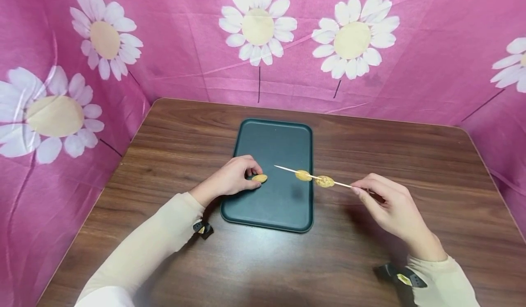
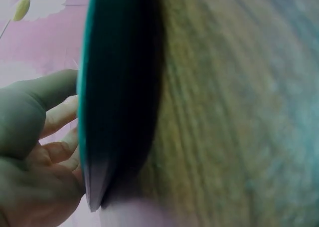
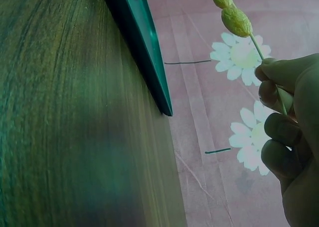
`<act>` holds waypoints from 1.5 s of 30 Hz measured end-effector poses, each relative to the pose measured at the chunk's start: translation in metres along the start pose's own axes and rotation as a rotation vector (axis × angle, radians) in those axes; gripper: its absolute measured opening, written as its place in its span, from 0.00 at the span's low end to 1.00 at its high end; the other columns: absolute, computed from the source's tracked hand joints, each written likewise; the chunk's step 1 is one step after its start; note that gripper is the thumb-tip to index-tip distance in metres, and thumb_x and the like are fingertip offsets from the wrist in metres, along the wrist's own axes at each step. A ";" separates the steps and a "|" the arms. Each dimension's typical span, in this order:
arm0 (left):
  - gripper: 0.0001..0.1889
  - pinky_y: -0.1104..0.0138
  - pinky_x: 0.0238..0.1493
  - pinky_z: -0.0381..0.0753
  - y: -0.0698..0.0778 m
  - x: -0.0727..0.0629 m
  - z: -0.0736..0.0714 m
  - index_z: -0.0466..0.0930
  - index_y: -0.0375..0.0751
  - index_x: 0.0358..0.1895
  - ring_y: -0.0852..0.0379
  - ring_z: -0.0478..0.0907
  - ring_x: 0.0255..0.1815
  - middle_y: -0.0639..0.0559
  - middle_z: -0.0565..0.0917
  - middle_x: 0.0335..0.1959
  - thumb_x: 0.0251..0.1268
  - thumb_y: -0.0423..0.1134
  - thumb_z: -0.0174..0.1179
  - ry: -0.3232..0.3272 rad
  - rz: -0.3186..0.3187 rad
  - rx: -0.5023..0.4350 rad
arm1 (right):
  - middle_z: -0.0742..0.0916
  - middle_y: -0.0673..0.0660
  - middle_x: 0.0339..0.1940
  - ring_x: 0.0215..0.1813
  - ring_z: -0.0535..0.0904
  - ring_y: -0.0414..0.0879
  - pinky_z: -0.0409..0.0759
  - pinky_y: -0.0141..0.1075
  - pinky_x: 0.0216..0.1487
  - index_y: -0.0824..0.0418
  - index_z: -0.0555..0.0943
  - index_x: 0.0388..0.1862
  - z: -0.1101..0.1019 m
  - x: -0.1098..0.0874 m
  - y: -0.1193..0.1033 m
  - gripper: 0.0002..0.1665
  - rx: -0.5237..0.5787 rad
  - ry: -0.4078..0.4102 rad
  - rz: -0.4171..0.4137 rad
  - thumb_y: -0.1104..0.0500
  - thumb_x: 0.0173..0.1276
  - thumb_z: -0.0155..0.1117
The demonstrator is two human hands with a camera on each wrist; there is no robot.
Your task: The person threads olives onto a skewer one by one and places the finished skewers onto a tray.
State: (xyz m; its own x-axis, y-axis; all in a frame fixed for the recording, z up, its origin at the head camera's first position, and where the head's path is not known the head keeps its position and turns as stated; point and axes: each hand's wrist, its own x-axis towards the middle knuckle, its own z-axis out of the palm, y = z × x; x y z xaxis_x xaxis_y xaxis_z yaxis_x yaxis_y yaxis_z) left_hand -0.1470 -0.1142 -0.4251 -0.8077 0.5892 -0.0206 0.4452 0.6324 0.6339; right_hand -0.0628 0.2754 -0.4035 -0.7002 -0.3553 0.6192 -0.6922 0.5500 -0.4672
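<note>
My right hand (image 1: 390, 206) pinches the blunt end of a thin wooden skewer (image 1: 283, 168), its sharp tip pointing left over the tray (image 1: 267, 215). Threaded on the skewer are two yellow, oval, fruit-like pieces: a smoother one (image 1: 303, 175) towards the tip and a wrinkled one (image 1: 325, 182) nearer the hand. Over the tray's left side, my left hand (image 1: 235, 174) pinches a loose yellow oval piece (image 1: 260, 178) between thumb and fingers. In the left wrist view the tray's edge hides those fingertips and the piece. The right wrist view shows the skewer (image 3: 257, 46) raised in the fingers.
Under the dark green tray is a brown wood-grain table (image 1: 189, 129). Pink cloth (image 1: 185, 37) with large white daisies hangs behind and along the sides. Dark straps with cameras sit at the left wrist (image 1: 203, 229) and right wrist (image 1: 404, 277).
</note>
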 end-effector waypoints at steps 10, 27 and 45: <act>0.11 0.71 0.40 0.81 0.000 -0.016 -0.010 0.89 0.39 0.52 0.61 0.81 0.38 0.49 0.89 0.42 0.69 0.34 0.73 0.023 -0.004 -0.284 | 0.89 0.49 0.34 0.35 0.75 0.29 0.69 0.20 0.38 0.59 0.90 0.41 0.002 0.002 -0.001 0.08 0.022 -0.016 -0.010 0.59 0.80 0.68; 0.13 0.69 0.47 0.82 0.005 -0.026 -0.017 0.88 0.39 0.58 0.58 0.78 0.43 0.50 0.87 0.49 0.75 0.31 0.67 0.139 0.211 -0.450 | 0.88 0.48 0.34 0.35 0.74 0.28 0.70 0.22 0.36 0.58 0.90 0.42 0.003 0.003 -0.005 0.21 0.024 -0.034 -0.033 0.45 0.85 0.60; 0.13 0.70 0.43 0.81 0.005 -0.025 -0.014 0.88 0.39 0.57 0.59 0.78 0.42 0.49 0.87 0.46 0.73 0.27 0.67 0.177 0.307 -0.487 | 0.87 0.49 0.33 0.33 0.72 0.27 0.69 0.25 0.31 0.58 0.90 0.42 0.003 0.007 -0.009 0.21 0.024 -0.047 -0.029 0.44 0.85 0.60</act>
State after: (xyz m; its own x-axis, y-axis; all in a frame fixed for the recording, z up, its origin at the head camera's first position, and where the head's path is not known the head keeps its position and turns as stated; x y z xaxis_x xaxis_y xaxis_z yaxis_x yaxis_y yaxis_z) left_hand -0.1304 -0.1328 -0.4102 -0.7412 0.5892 0.3217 0.4736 0.1192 0.8727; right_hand -0.0615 0.2659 -0.3966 -0.6870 -0.4061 0.6026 -0.7158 0.5210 -0.4650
